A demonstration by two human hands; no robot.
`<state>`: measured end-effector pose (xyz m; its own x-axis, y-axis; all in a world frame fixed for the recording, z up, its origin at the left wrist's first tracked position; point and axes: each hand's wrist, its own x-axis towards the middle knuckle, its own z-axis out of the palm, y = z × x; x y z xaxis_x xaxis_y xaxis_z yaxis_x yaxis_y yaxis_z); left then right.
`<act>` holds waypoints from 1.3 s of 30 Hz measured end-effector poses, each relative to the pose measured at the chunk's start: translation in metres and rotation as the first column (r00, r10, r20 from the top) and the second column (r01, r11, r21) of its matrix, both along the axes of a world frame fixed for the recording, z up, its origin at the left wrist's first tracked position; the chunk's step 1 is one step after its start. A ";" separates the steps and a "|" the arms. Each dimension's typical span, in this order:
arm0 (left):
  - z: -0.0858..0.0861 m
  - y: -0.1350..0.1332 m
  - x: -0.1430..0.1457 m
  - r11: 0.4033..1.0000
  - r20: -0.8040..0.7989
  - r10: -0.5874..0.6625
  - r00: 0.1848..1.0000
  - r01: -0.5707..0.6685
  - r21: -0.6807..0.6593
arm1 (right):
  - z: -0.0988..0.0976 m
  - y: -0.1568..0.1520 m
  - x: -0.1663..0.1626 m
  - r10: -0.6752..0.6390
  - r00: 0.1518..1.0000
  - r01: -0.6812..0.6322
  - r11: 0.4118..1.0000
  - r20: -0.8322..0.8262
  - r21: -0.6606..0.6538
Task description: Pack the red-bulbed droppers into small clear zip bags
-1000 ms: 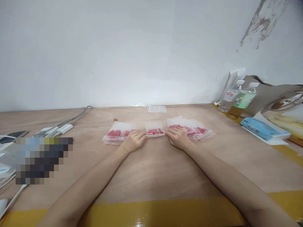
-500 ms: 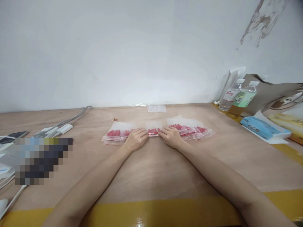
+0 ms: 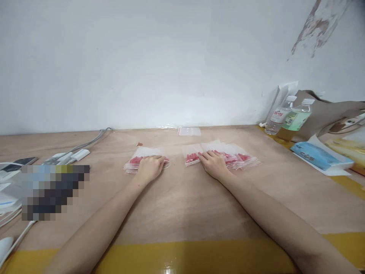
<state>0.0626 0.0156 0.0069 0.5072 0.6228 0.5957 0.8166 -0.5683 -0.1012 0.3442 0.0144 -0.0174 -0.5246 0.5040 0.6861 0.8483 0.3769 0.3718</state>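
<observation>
My left hand [image 3: 151,166] lies over a pile of small clear zip bags [image 3: 132,164] on the left, each bag showing a row of red pieces. Its fingers reach forward across the bags, and the fingertips are partly hidden. At the thumb side of my right hand [image 3: 213,163], a single zip bag [image 3: 191,154] with red pieces sits slightly tilted, its right edge under the closed fingers. A fanned pile of similar bags [image 3: 242,158] spreads beyond and to the right of that hand.
A flat clear bag [image 3: 189,131] lies by the wall. At right stand two bottles [image 3: 298,118] beside a tissue pack [image 3: 321,154] and a grey bag [image 3: 316,112]. Cables [image 3: 85,144], a phone [image 3: 21,163] and a pixelated patch occupy the left. Yellow tape [image 3: 171,255] edges the table.
My hands have moved apart. The right one has drawn the middle bag rightward against the right pile, tilting it; the left one has shifted left onto the left pile.
</observation>
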 end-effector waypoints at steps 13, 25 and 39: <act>-0.024 0.011 0.064 0.947 0.139 -0.300 0.944 0.312 -0.078 | 0.022 -0.023 0.043 -0.138 0.990 0.138 0.989 0.007 -0.060; -0.024 -0.013 0.032 0.966 0.176 -0.233 0.956 0.249 -0.071 | 0.008 0.001 -0.014 0.346 0.922 -0.351 0.936 0.175 -0.006; -0.023 0.005 0.067 0.914 0.034 -0.403 0.915 0.400 0.071 | 0.004 0.000 -0.024 0.337 0.941 -0.336 0.941 0.021 -0.051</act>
<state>0.1293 0.0207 -0.0158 0.6771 0.3344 0.6555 0.5258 -0.8431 -0.1131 0.3205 0.0143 -0.0133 -0.6881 0.3256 0.6485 0.6585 0.6556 0.3695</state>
